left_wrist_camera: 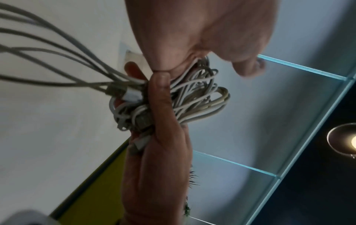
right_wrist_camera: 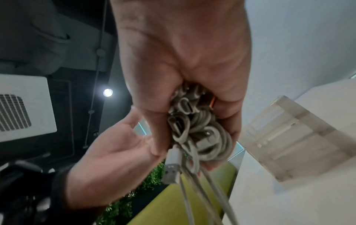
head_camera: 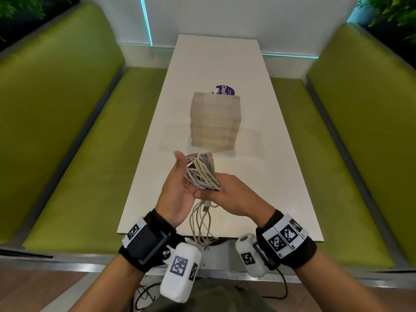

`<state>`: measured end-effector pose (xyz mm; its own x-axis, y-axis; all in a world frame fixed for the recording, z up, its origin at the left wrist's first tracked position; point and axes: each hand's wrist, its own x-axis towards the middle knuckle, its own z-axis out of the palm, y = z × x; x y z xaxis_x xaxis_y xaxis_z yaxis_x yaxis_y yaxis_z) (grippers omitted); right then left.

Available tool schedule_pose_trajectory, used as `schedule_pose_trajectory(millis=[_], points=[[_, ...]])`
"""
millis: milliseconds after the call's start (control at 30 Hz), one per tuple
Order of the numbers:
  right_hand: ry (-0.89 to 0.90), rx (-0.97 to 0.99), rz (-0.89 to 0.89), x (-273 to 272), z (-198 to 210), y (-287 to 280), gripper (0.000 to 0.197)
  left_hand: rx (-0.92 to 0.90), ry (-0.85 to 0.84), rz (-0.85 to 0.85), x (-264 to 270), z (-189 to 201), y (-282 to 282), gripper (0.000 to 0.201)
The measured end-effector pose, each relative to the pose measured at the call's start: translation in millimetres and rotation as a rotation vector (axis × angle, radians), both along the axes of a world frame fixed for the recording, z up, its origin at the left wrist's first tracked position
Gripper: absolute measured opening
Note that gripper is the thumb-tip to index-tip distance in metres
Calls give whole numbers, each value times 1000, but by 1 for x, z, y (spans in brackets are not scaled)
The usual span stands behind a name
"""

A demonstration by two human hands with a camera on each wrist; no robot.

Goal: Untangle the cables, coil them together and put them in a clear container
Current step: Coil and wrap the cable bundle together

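A bundle of grey-white cables (head_camera: 202,173) is held above the near half of the white table (head_camera: 258,154). My right hand (head_camera: 221,191) grips its lower end, thumb across the coils (left_wrist_camera: 202,99), fingers curled round them (right_wrist_camera: 194,130). My left hand (head_camera: 180,174) lies open against the bundle's left side, fingers straight, palm towards it (right_wrist_camera: 115,152). Several loose ends (head_camera: 200,224) hang below the hands past the table's edge; a USB plug (right_wrist_camera: 171,171) dangles among them. The clear container (head_camera: 215,122) stands mid-table just beyond the hands, also seen from the right wrist (right_wrist_camera: 292,137).
A purple round sticker (head_camera: 225,90) lies on the table behind the container. Green bench seats (head_camera: 85,158) flank the table on both sides (head_camera: 333,158). A white wall with a lit blue strip closes the far end.
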<state>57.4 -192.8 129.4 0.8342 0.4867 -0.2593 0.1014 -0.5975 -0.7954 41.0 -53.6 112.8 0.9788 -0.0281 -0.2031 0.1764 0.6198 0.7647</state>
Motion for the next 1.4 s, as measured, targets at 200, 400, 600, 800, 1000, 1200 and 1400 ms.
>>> schedule_pose_trajectory(millis=[200,400,600,800,1000,1200,1400], points=[[-14,-63,99,-7,-7,10,19,162,-38,45,-2,-1,-2,60],[124,82,100,-6,-9,8,11,186,-98,83,-4,3,-7,31],[194,251,128,-8,-10,-2,20,138,-113,-6,-4,7,-6,26],[121,317,121,-15,-19,0,45,163,-96,-46,-3,7,-7,23],[75,289,72,-14,-23,2,38,204,-134,-14,-4,4,-8,28],[75,313,33,-11,-19,2,40,240,-194,-22,0,6,-7,39],[69,517,-126,-1,-7,-11,22,432,-166,-346,-4,-27,-1,101]])
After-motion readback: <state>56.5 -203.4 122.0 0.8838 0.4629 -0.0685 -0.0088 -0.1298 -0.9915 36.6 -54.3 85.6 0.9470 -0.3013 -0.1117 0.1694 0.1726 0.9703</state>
